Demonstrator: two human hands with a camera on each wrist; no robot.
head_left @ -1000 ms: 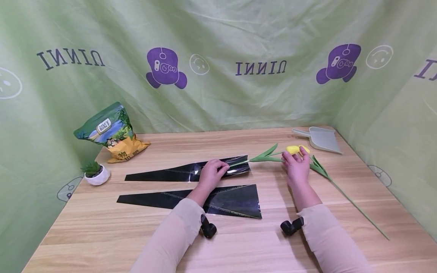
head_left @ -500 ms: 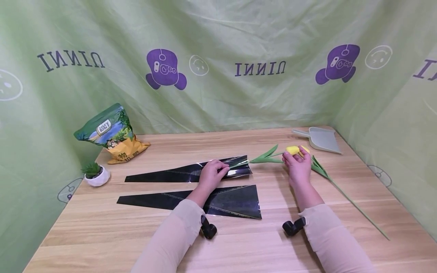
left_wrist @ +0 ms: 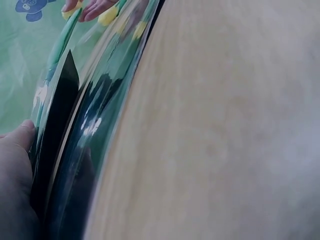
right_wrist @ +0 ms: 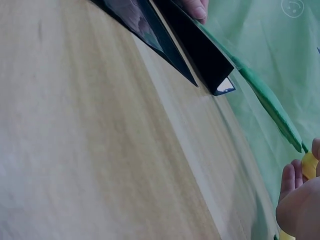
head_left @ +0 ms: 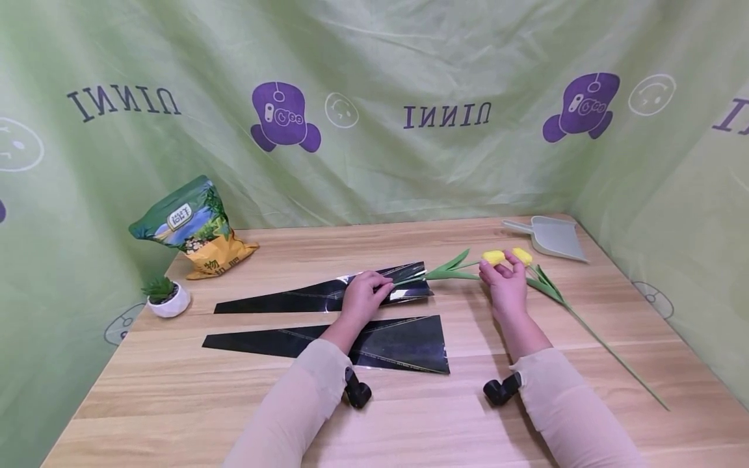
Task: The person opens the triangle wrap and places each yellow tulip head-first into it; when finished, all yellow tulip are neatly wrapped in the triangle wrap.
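Note:
A yellow tulip [head_left: 453, 270] with green leaves lies with its stem along the upper black flower sleeve [head_left: 281, 300]. My left hand [head_left: 364, 298] pinches the stem over this sleeve; its thumb shows at the left edge of the left wrist view. At the other end, my right hand [head_left: 508, 286] holds the yellow bloom [right_wrist: 309, 166] between fingers and thumb. Another tulip [head_left: 603, 339] lies on the table to the right, its bloom [head_left: 522, 256] just behind my right fingers. A lower black sleeve [head_left: 404, 344] lies flat, partly under my left forearm.
At the back left leans a green and yellow bag [head_left: 196, 227], with a small succulent in a white pot [head_left: 168, 300] before it. A grey dustpan [head_left: 556, 238] rests at the back right. Green cloth [head_left: 374, 175] hangs round the wooden table [head_left: 175, 403].
My right hand has shifted slightly left with the tulip bloom, and a gap now shows between the two blooms. The upper sleeve's open end has risen slightly. My left hand stays nearly in place.

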